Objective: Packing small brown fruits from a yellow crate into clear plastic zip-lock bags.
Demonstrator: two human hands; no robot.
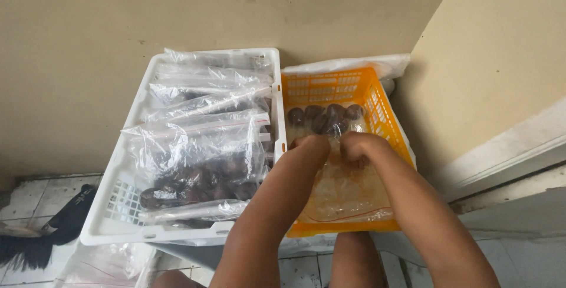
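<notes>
A plain beige wall (pixel 118 22) fills the upper part of the view, marked with a few faint scuffs and specks. At the right it meets a second beige wall (pixel 501 40) in a corner, and shadow gathers along that seam. Below the right wall runs a pale ledge (pixel 507 152) with worn, dirty paint. The floor (pixel 29 196) is of light tiles with dark, grimy joints. The light is soft and even, like daylight.
</notes>
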